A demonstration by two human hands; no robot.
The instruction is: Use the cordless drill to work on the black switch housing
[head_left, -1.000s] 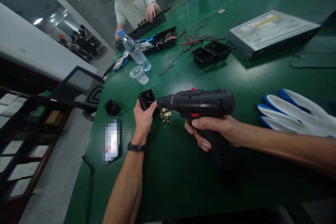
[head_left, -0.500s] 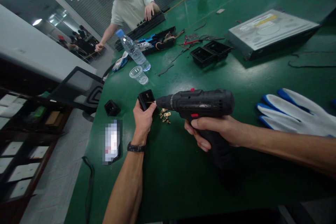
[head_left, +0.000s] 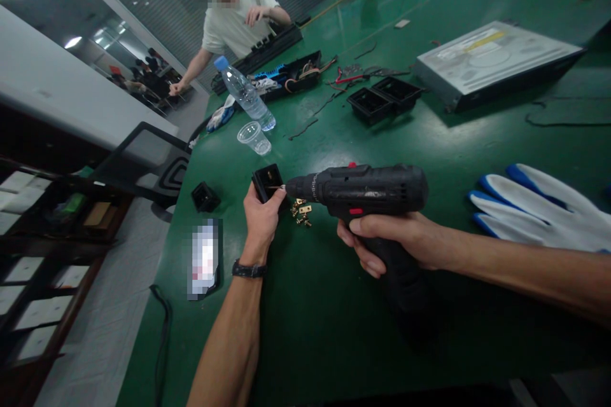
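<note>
My left hand (head_left: 261, 215), with a dark band at its wrist, is closed on a small black box (head_left: 267, 182) whose open side shows a brass-coloured bit inside. My right hand (head_left: 382, 238) grips a black power drill (head_left: 372, 189) by its handle, lying sideways and pointing left. The drill's thin bit reaches into the box, close to my left thumb. Small brass pieces (head_left: 303, 211) lie on the green table just below the chuck. Another black box (head_left: 205, 196) stands to the left.
A phone (head_left: 205, 259) lies left of my left forearm. Beyond my hands are a plastic cup (head_left: 255, 138), a bottle (head_left: 245, 94), black trays (head_left: 384, 99) and a metal-topped unit (head_left: 496, 63). Gloves (head_left: 539, 206) rest at the right. A person (head_left: 241, 13) sits across the table.
The person across the table has lifted a hand from the black strip. My hands, the drill and the box hold nearly the same pose; the view has shifted slightly.
</note>
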